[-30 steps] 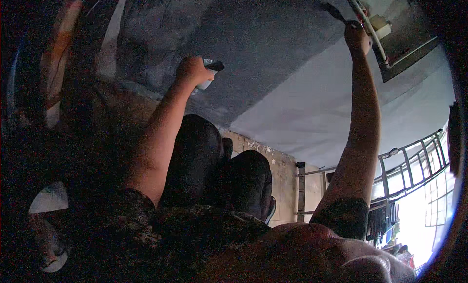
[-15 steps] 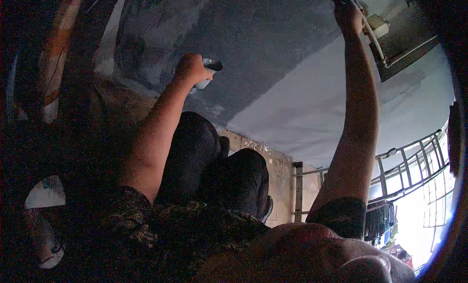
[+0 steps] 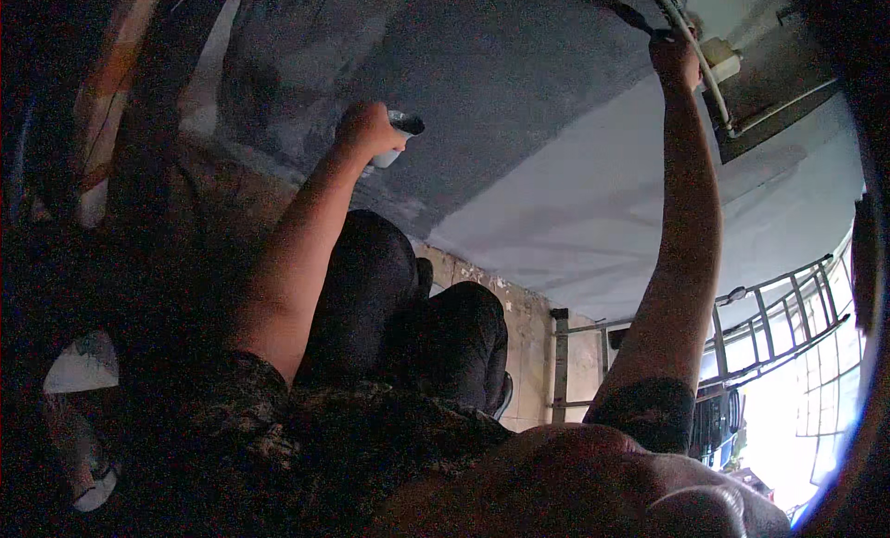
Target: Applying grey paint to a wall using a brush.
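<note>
My left hand [image 3: 366,130] is wrapped round a pale cup [image 3: 390,153] with a dark inside, held before a wall [image 3: 482,83] that is dark grey on the left and whitish on the right. High at the upper right my raised right hand [image 3: 677,60] is closed round a dark, slender, brush-like tool [image 3: 632,17]. The tool points up and left across the dark grey part, and its far end fades into the dark. Right beside that hand runs a pale pipe [image 3: 709,83].
A small pale box [image 3: 720,61] sits on the wall next to the pipe. Metal ladder-like rails [image 3: 774,325] stand at the right before a bright barred window [image 3: 816,380]. My bent knees [image 3: 445,339] are below the cup. A worn, stained lower wall [image 3: 533,339] lies beyond them.
My right hand has come slightly down and to the right, so more of the dark tool shows. My left hand and the cup have stayed nearly in place.
</note>
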